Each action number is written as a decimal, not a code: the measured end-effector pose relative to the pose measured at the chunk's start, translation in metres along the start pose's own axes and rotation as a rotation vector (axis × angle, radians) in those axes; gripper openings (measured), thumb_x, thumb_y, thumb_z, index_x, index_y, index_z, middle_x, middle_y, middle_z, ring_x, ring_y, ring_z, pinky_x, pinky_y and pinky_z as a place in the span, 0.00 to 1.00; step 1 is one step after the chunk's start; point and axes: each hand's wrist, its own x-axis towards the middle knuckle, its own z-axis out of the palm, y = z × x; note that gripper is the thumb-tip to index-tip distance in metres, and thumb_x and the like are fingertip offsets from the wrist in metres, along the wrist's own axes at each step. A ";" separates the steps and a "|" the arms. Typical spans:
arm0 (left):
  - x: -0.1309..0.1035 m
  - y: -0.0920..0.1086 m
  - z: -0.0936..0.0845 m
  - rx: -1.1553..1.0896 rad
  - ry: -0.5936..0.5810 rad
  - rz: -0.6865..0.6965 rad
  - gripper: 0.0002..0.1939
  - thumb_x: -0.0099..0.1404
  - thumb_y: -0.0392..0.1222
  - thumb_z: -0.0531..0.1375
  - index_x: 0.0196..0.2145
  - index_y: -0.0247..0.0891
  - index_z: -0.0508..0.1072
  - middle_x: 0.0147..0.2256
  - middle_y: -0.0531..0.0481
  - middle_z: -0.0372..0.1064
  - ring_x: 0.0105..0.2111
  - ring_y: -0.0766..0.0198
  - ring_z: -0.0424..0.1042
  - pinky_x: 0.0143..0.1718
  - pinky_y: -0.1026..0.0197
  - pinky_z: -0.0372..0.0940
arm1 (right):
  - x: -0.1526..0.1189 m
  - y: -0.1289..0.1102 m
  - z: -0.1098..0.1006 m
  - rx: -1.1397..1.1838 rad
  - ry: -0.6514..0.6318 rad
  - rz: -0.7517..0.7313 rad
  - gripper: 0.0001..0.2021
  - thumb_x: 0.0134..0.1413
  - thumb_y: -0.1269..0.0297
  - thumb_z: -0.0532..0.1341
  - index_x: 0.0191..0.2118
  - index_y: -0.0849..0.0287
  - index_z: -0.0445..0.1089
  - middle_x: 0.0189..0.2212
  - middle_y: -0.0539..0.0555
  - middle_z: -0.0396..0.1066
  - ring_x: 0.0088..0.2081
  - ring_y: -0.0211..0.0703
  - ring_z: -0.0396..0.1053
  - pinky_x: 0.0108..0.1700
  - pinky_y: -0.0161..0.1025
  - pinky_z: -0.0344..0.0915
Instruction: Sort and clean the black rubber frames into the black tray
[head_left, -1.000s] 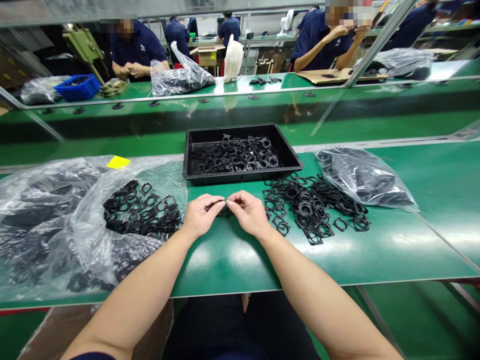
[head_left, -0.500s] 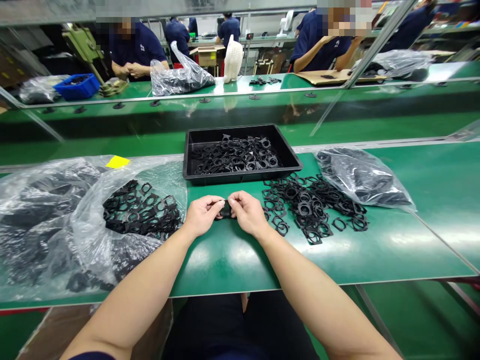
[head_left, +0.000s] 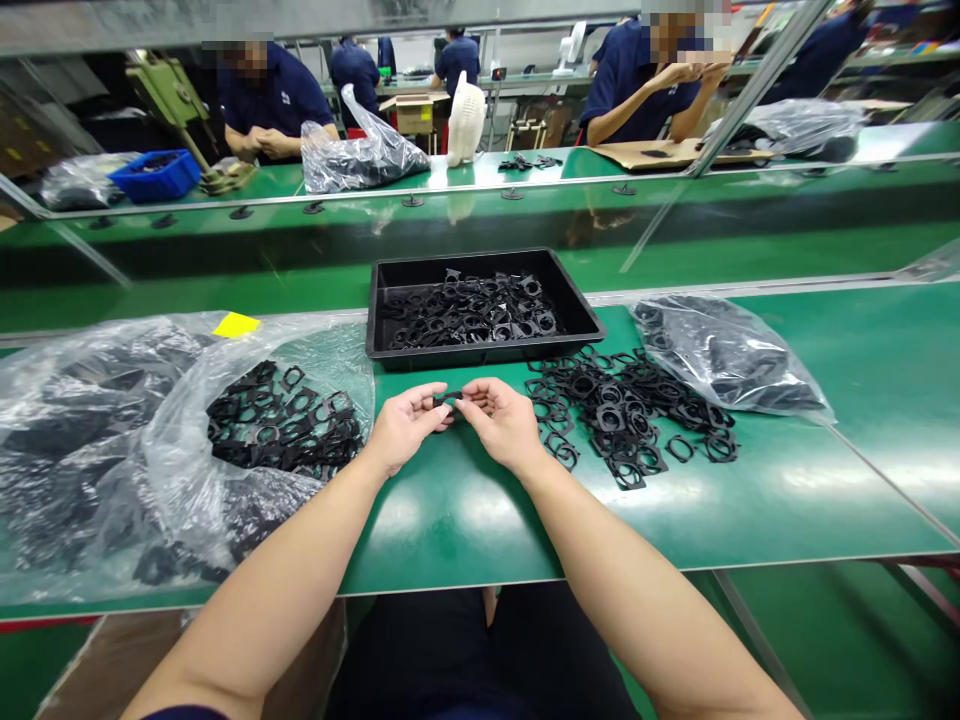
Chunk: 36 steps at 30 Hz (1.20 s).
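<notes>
Between my fingertips is a small black plastic ring part [head_left: 448, 397], partly hidden by the fingers. My left hand [head_left: 403, 428] pinches it from the left, and my right hand [head_left: 501, 424] grips its right side; both are closed. Just beyond them stands a black tray [head_left: 480, 355] with many black ring parts [head_left: 480, 310] inside. Right of my right hand lies a loose pile of black rings [head_left: 611, 405] on the green table [head_left: 450, 530]. To the left, an open clear bag [head_left: 180, 430] shows black frame-like parts [head_left: 289, 420] in its mouth.
A second clear bag of black parts [head_left: 731, 355] lies at the right behind the pile. A yellow label [head_left: 236, 324] sits on the left bag. Across a clear divider, co-workers [head_left: 274, 100] sit at another bench with a blue bin [head_left: 155, 178] and a bag [head_left: 364, 155].
The black part between my hands has turned from showing a flat dark face to a thin, curved edge. My fingers have shifted slightly around it; the tray and piles stay put.
</notes>
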 end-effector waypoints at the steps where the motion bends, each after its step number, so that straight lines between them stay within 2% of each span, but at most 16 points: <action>1: 0.000 -0.001 0.000 0.015 0.002 0.001 0.24 0.52 0.43 0.66 0.46 0.32 0.71 0.34 0.46 0.74 0.33 0.62 0.74 0.40 0.56 0.68 | 0.000 -0.001 0.000 -0.007 0.006 -0.007 0.08 0.49 0.60 0.63 0.34 0.57 0.68 0.28 0.52 0.71 0.28 0.40 0.70 0.34 0.38 0.70; 5: 0.001 -0.003 -0.002 0.043 -0.019 0.014 0.22 0.52 0.44 0.66 0.45 0.33 0.74 0.38 0.44 0.75 0.34 0.61 0.74 0.43 0.53 0.67 | 0.001 -0.004 -0.002 0.126 -0.002 0.035 0.11 0.47 0.58 0.65 0.35 0.58 0.69 0.28 0.52 0.71 0.29 0.41 0.70 0.34 0.38 0.69; 9: 0.002 -0.004 -0.005 0.158 -0.064 0.104 0.18 0.52 0.43 0.65 0.42 0.36 0.76 0.40 0.45 0.74 0.40 0.59 0.72 0.47 0.54 0.65 | 0.004 -0.003 -0.003 0.319 -0.061 0.136 0.15 0.44 0.57 0.66 0.36 0.59 0.69 0.26 0.50 0.69 0.27 0.38 0.68 0.31 0.36 0.67; 11: 0.002 -0.005 -0.006 0.191 -0.054 0.108 0.17 0.52 0.43 0.66 0.40 0.37 0.76 0.38 0.46 0.74 0.37 0.62 0.71 0.43 0.57 0.66 | 0.004 -0.002 -0.002 0.329 -0.079 0.133 0.15 0.45 0.57 0.65 0.38 0.59 0.69 0.25 0.49 0.68 0.26 0.36 0.66 0.30 0.35 0.66; 15: 0.001 -0.005 -0.004 0.076 -0.039 0.023 0.15 0.50 0.41 0.67 0.36 0.34 0.74 0.31 0.50 0.72 0.26 0.69 0.68 0.31 0.63 0.66 | 0.001 -0.004 -0.001 0.164 0.007 -0.027 0.14 0.48 0.61 0.64 0.42 0.58 0.67 0.28 0.50 0.70 0.29 0.39 0.69 0.33 0.37 0.67; 19: -0.001 -0.002 -0.001 -0.006 -0.062 0.021 0.14 0.50 0.42 0.67 0.34 0.33 0.74 0.30 0.50 0.71 0.28 0.68 0.70 0.32 0.61 0.68 | -0.001 -0.009 -0.004 -0.090 0.060 -0.202 0.04 0.51 0.63 0.63 0.33 0.56 0.70 0.30 0.52 0.73 0.32 0.41 0.71 0.37 0.39 0.68; 22: -0.003 0.000 0.000 -0.025 -0.064 0.023 0.16 0.50 0.43 0.67 0.36 0.32 0.74 0.30 0.49 0.72 0.29 0.65 0.72 0.34 0.59 0.69 | -0.001 -0.010 -0.006 -0.182 0.062 -0.285 0.02 0.53 0.64 0.62 0.32 0.55 0.71 0.31 0.51 0.74 0.34 0.43 0.71 0.40 0.39 0.68; 27: -0.003 -0.003 0.000 -0.033 -0.071 0.037 0.17 0.50 0.42 0.67 0.37 0.31 0.74 0.30 0.47 0.73 0.30 0.64 0.73 0.36 0.57 0.70 | 0.000 -0.010 -0.007 -0.199 0.075 -0.344 0.02 0.54 0.67 0.61 0.32 0.55 0.72 0.32 0.51 0.74 0.35 0.42 0.71 0.41 0.39 0.68; 32: -0.002 -0.005 0.000 -0.031 -0.047 0.051 0.18 0.50 0.42 0.68 0.38 0.32 0.75 0.31 0.48 0.73 0.29 0.65 0.73 0.37 0.56 0.69 | 0.003 -0.014 -0.010 -0.161 0.029 -0.377 0.02 0.53 0.68 0.61 0.31 0.56 0.71 0.32 0.51 0.73 0.37 0.42 0.71 0.41 0.39 0.67; 36: -0.001 -0.003 -0.001 0.103 -0.037 0.143 0.15 0.50 0.42 0.67 0.36 0.33 0.76 0.32 0.47 0.73 0.31 0.64 0.72 0.38 0.57 0.68 | 0.003 -0.014 -0.011 -0.082 -0.007 -0.337 0.03 0.54 0.66 0.61 0.31 0.57 0.70 0.32 0.51 0.72 0.36 0.41 0.70 0.40 0.38 0.66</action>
